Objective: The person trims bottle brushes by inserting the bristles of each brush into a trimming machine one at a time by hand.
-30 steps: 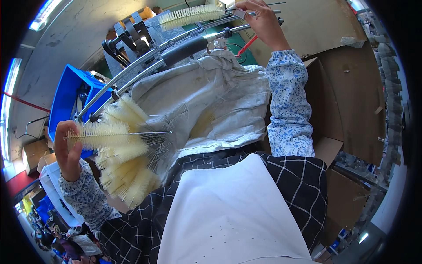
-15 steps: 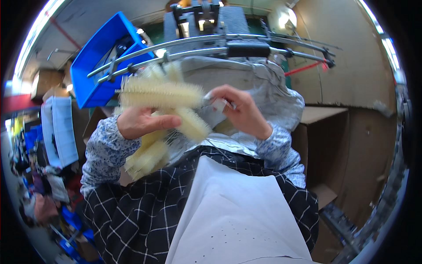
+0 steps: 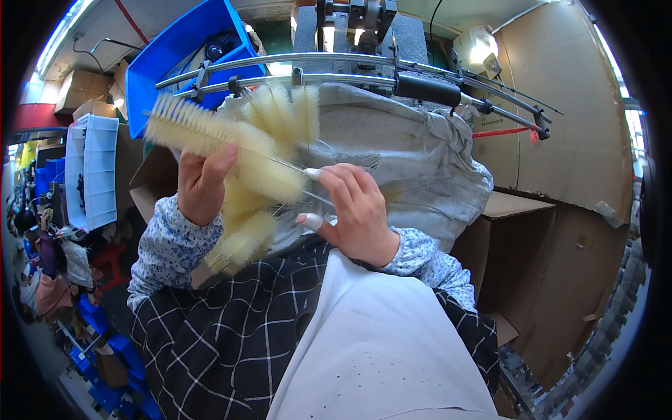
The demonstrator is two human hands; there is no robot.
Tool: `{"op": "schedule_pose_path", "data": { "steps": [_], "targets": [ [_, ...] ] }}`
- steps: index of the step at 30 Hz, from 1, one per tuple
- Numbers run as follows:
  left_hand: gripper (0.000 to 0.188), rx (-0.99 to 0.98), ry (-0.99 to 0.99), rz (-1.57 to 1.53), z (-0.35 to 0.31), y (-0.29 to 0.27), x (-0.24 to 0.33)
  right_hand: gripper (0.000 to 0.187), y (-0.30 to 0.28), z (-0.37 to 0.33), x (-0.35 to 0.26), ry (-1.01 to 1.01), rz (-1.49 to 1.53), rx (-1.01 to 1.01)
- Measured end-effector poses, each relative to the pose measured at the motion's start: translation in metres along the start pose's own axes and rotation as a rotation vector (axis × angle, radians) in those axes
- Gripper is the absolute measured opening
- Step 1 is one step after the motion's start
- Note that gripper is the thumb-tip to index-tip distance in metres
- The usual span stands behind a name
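Note:
A cream bristle brush [image 3: 185,126] with a twisted wire stem slants across the front of me, its bristled end up to the left. My left hand [image 3: 203,183] is closed on its bristles, thumb on top. Below the wire end is my right hand [image 3: 358,213], thumb and fingers apart, with white wraps on the thumb and a fingertip. That wrapped fingertip lies at the wire stem; whether it presses on it I cannot tell. More cream brushes [image 3: 241,243] lie in a pile beneath and behind the held one, partly hidden by it.
A grey-white cloth sheet [image 3: 427,154] spreads beneath the brushes. Metal rails with a black sleeve [image 3: 427,89] cross beyond it, before a machine. A blue bin [image 3: 143,80] stands far left, an open cardboard box [image 3: 514,241] at right, and a white crate [image 3: 94,171] at left.
The brush has tipped from nearly level to slanting, its left end higher. My right hand has come down and opened from its pinch at the wire end. My left hand has closed on the bristles.

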State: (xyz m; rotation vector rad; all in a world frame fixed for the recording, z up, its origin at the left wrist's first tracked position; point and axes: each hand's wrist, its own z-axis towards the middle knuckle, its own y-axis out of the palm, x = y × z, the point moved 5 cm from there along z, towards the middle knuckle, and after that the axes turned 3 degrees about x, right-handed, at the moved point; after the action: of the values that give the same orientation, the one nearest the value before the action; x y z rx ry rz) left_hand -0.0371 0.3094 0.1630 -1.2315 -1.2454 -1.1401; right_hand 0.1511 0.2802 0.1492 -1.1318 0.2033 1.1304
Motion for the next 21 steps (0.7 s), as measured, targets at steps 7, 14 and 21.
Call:
{"op": "schedule_pose_path", "data": {
  "steps": [7,14,21],
  "targets": [
    [0.019,0.196,0.149,-0.053,-0.009,-0.013,0.001,0.051,0.013,0.000,-0.003,-0.014,0.027,0.014],
    [0.020,0.126,0.236,0.227,-0.021,-0.013,-0.006,0.038,0.031,0.001,-0.002,0.013,0.111,0.135],
    [0.029,0.068,0.252,0.207,-0.019,-0.039,-0.021,0.070,-0.002,0.010,0.013,0.013,-0.269,0.233]
  ]
}}
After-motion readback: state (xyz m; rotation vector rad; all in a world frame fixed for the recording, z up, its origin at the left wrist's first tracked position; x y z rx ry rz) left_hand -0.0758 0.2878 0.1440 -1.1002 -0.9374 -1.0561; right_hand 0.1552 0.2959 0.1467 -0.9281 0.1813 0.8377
